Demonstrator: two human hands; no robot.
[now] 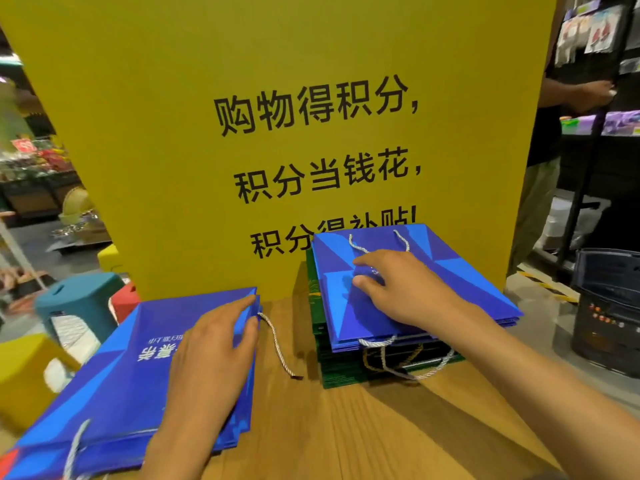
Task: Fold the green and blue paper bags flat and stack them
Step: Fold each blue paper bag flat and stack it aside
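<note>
A stack of flat blue paper bags point(460, 282) lies on top of several flat green bags point(346, 374) at the right of the wooden table point(346, 434). My right hand point(405, 289) rests palm down on the top blue bag, fingers spread, below its white rope handle point(377, 242). At the left, another pile of flat blue bags point(114, 382) with white lettering lies slanted on the table. My left hand point(211, 362) presses flat on that pile, fingertips at its far right corner. A loose rope handle point(277, 344) trails from that corner.
A tall yellow sign board point(277, 98) with black lettering stands right behind the bags. Teal, red and yellow stools point(79, 303) stand at the left. A black crate point(606, 306) and dark shelves with another person are at the right.
</note>
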